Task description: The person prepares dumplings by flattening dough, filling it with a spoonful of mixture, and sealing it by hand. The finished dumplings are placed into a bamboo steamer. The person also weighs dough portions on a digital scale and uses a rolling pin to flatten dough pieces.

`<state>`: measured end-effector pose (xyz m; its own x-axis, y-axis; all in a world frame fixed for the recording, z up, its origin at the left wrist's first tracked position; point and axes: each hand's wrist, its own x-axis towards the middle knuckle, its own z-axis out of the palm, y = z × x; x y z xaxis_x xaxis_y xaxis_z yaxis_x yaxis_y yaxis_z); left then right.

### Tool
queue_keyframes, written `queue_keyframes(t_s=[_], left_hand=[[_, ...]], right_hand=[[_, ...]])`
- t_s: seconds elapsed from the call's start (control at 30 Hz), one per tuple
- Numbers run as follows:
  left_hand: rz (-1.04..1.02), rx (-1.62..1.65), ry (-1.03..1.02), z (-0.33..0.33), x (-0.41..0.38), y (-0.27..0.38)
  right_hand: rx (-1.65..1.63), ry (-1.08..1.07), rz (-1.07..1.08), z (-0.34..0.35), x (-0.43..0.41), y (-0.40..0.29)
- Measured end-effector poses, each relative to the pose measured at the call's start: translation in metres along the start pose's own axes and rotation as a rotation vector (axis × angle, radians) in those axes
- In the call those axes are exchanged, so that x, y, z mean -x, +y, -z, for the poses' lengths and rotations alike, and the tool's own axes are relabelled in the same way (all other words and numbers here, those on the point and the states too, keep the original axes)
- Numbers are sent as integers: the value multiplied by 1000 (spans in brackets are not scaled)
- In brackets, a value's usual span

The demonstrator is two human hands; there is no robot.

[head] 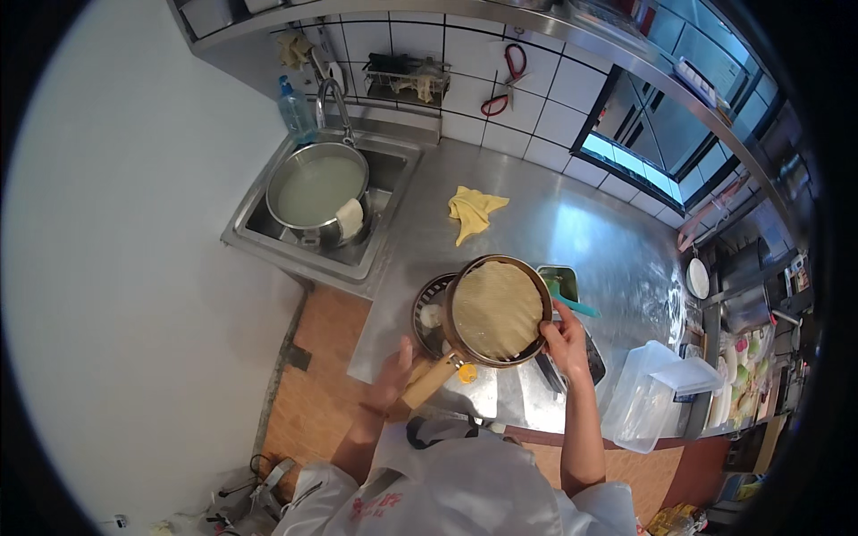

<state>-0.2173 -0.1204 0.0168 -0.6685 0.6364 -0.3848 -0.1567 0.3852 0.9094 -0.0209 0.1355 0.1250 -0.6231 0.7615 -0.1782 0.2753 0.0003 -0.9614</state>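
Note:
A round steamer (453, 321) with a wooden handle and a pale, ribbed liner (497, 309) inside is held up over the counter. My right hand (565, 340) grips its rim at the right. My left hand (394, 375) is beside the wooden handle (429, 383), its fingers pointing up and apart; whether the palm touches the handle is hidden. Partly beneath the steamer lies a dark slotted basket (421, 301) with white pieces (431, 315) in it. Behind my right hand are a green-lined metal container (558, 276) with a turquoise-handled utensil (582, 307) and a dark-filled tray (594, 360).
A sink (389, 258) at the left holds a large metal pot (320, 191) of cloudy liquid, with a cloth on its rim. A yellow cloth (473, 210) lies on the steel counter (429, 201). Clear plastic containers (640, 395) stand at the right; red-handled scissors (506, 84) hang on the wall.

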Motion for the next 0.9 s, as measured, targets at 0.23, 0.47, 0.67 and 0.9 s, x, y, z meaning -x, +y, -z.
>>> queue_keyframes(t_s=[0.23,0.47,0.67,0.9], left_hand=[[153,117,-270,20,4,28],[149,141,-336,10,-1,47],[161,113,-366,-2,-9,37],[126,19,-276,-9,0,39]], right_hand=[[-103,182,-71,41,0,9],[-207,350,-55,91,24,15],[-240,421,-60,97,44,29],[-286,405,-97,99,59,31]])
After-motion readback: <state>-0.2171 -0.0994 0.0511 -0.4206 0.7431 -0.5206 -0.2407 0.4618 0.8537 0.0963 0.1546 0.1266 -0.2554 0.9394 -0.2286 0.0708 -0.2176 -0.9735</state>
